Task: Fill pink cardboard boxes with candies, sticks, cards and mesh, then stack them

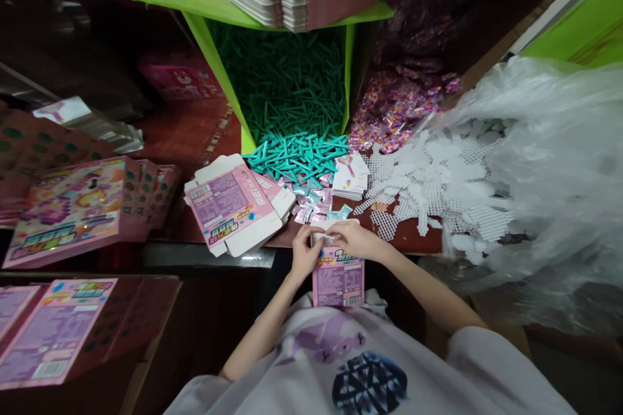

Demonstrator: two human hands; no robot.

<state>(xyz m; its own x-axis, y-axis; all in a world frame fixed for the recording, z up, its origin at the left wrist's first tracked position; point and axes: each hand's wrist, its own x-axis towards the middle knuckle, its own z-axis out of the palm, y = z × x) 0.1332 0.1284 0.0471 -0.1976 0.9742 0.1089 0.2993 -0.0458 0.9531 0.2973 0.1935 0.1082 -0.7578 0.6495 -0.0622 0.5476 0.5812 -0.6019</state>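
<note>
Holding small pink box upright at near table edge, against the lap, open top facing up for access. Left hand pinching the box's top left corner flap, steadying it. Right hand pressing fingers together over the white top flap, seemingly folding it. Lying just left: flat pink cartons. Piling far behind: teal sticks spilling from green bin. Spreading right: white mesh pieces, within reach.

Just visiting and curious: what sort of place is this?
Probably a small packing workshop. Both hands hold a pink box at its open top, beside a stack of flat pink cartons, a heap of teal sticks and white mesh pieces.
</note>
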